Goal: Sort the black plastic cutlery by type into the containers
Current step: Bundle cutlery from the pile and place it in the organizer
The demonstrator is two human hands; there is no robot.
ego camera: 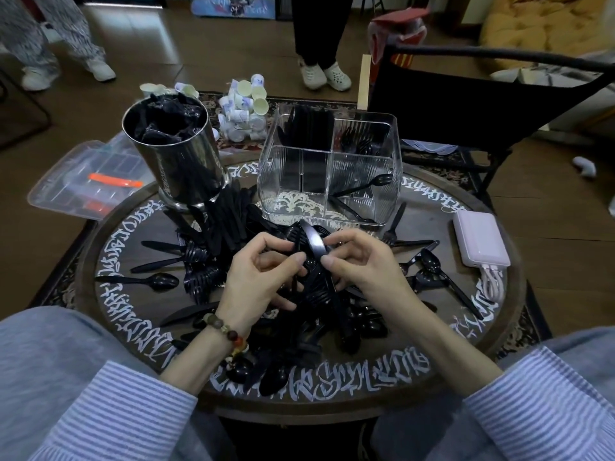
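Note:
A heap of black plastic cutlery [229, 227] covers the middle of the round table [432, 371]. Both hands work over the heap. My left hand [263, 277] has its fingers curled around black pieces in the pile. My right hand [362, 264] pinches a black knife [314, 242] whose blade points away from me. Behind them stands a clear divided container [396, 181] with knives and forks in its back compartments and a spoon in the front right one. A steel cylinder [179, 168] at the back left holds black wrappers.
A pink power bank [481, 242] with white cables lies at the table's right edge. A clear lidded box [83, 181] sits left of the table, paper cups [246, 104] lie on the floor behind, and a black chair [466, 108] stands at the right. People's legs are at the back.

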